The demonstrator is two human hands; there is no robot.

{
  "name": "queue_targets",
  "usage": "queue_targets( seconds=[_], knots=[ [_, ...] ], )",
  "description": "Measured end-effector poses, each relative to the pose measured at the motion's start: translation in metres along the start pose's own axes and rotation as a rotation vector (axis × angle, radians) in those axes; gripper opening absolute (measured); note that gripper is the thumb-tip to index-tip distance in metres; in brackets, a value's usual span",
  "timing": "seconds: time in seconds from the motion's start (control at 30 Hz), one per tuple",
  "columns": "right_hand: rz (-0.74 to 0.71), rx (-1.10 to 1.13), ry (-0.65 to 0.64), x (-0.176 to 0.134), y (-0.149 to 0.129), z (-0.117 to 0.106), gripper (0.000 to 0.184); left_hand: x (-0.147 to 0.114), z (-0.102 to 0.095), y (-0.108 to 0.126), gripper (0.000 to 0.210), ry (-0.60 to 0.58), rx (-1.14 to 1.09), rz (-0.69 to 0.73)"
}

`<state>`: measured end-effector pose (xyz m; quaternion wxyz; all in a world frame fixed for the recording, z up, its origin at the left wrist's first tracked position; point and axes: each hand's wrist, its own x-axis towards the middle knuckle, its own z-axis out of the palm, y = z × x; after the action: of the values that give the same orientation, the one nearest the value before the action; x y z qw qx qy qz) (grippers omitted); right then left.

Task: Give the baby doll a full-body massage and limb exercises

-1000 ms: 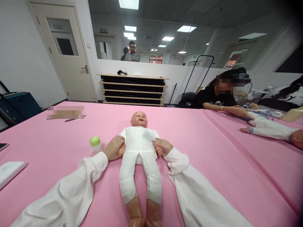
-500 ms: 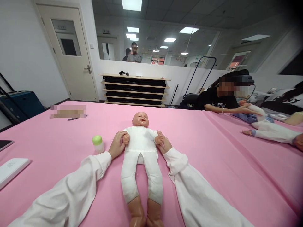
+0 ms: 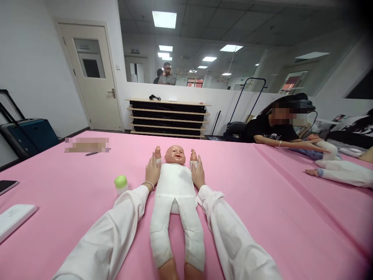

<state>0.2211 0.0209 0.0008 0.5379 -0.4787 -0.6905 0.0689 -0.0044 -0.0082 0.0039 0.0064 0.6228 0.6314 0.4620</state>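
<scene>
A baby doll with a white cloth body lies on its back in the middle of the pink-covered table, its head at the far end and its feet towards me. Both of its arms point up beside the head. My left hand is closed around the doll's arm on the left, the fingers pressed along it. On the other side my right hand grips the other arm in the same way. The palms and part of the doll's sleeves are hidden. A small jar with a green lid stands left of my left forearm.
At the left edge lie a white box-like device and a phone. A pen rests farther back, by a blurred patch. On the right a co-worker handles another doll. A shelf stands beyond the table.
My hands have moved up and inward along the doll's sides. The doll's arms, earlier down beside its chest, now point up next to its head. The view has tilted slightly upward.
</scene>
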Motion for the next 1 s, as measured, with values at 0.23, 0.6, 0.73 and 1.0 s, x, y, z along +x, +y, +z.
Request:
queue_targets(
  seconds=[0.23,0.6,0.73,1.0],
  knots=[
    [0.043,-0.002,-0.091,0.011,-0.004,-0.001,0.046,0.016,0.008,0.0,0.051,-0.045,0.068,0.002],
    [0.153,-0.081,-0.213,0.015,0.012,0.004,0.045,0.021,0.014,-0.011,0.044,-0.207,0.009,-0.058],
    [0.139,-0.109,-0.208,0.012,0.011,0.004,0.046,0.02,0.012,-0.01,0.046,-0.207,-0.009,-0.059],
    [0.025,-0.085,-0.055,0.001,0.001,-0.004,0.052,0.012,0.008,-0.008,0.05,-0.042,-0.121,0.09]
  ],
)
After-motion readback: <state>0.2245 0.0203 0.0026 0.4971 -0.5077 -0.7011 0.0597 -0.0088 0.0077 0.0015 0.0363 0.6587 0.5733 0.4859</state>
